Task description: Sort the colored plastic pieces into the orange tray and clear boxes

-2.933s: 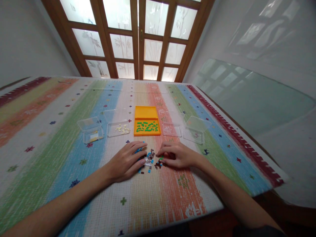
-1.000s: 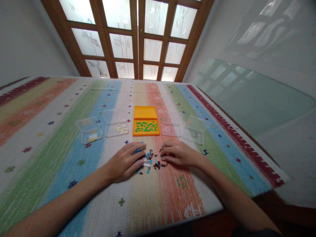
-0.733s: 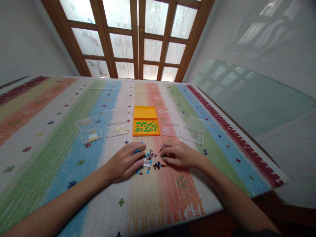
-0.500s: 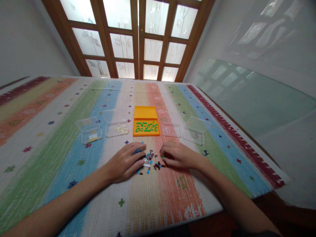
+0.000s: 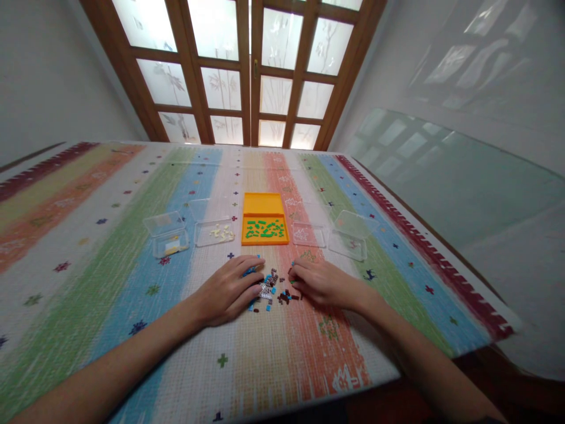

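A loose pile of small building bricks [image 5: 266, 290], blue, grey and brown, lies on the tablecloth between my hands. My left hand [image 5: 232, 287] rests palm down at the pile's left side, fingers stretched and a little apart, covering some blue pieces. To the right, my right hand [image 5: 318, 282] has its fingers curled together at the tips. A bit of green and a bit of brown show by those fingertips; what they grip is mostly hidden. Dark brown bricks [image 5: 286, 297] lie just left of that hand.
Beyond the pile stands an open orange case [image 5: 265, 241] with green bricks. Left of it are a clear box [image 5: 202, 240] with cream pieces and another clear box [image 5: 155, 249] with a few pieces. Two clear open boxes, one nearer [image 5: 309, 242] and one farther right [image 5: 346, 254], stand beyond my right hand.
The whole view has shifted slightly, so things sit a little farther right and lower. My hands keep nearly the same places; the right fingers have moved only slightly.
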The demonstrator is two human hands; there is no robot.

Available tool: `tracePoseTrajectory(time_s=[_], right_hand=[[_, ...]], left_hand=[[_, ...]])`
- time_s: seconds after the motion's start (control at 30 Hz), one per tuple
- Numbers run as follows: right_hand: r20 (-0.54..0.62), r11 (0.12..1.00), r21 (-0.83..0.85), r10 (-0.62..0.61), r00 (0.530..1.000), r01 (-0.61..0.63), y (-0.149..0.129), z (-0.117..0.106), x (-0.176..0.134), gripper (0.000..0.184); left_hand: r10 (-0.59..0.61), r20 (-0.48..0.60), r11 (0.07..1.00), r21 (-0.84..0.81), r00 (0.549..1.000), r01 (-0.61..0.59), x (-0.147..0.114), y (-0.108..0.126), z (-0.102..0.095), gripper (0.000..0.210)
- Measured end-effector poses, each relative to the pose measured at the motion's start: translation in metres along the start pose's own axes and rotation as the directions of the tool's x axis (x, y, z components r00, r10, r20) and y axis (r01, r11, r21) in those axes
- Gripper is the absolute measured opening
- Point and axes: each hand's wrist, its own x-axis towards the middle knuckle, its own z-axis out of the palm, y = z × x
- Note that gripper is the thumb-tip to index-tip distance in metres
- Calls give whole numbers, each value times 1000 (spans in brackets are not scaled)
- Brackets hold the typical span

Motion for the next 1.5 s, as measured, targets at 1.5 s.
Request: tracePoseTrajectory(time_s=[1.5], right_hand=[[-58, 906, -319, 275, 960, -279, -6, -52, 98, 25]], left_hand=[[26, -31, 999, 40, 999, -25, 2, 0, 5, 31]])
